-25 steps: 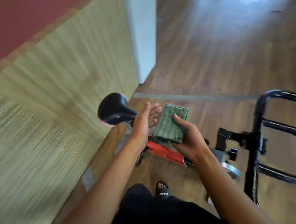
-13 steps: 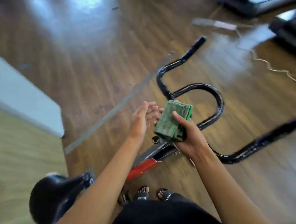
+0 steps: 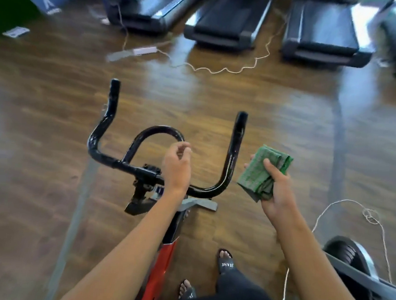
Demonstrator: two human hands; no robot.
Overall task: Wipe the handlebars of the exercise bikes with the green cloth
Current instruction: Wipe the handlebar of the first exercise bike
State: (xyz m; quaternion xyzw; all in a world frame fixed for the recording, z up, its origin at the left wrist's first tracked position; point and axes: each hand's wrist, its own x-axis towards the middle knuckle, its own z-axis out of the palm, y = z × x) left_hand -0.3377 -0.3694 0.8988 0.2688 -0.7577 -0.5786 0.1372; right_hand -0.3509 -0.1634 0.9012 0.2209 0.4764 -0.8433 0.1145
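Black, glossy handlebars (image 3: 105, 135) of an exercise bike with a red frame (image 3: 162, 266) stand right in front of me, with two forward horns and a centre loop. My left hand (image 3: 176, 166) hovers over the bar's middle, just right of the clamp, fingers loosely curled and holding nothing. My right hand (image 3: 275, 191) is to the right of the right horn, apart from it, gripping a folded green cloth (image 3: 260, 172).
Three treadmills (image 3: 226, 19) line the far side of the wooden floor. A pale cord (image 3: 222, 69) snakes in front of them. Another cord (image 3: 371, 217) and a second machine's dark wheel (image 3: 346, 254) lie at the right. My sandalled feet (image 3: 226, 263) stand beside the bike.
My view has swung round to face the handlebars squarely. My hands have parted: the right carried the cloth to the right, and the left moved over the bar's centre.
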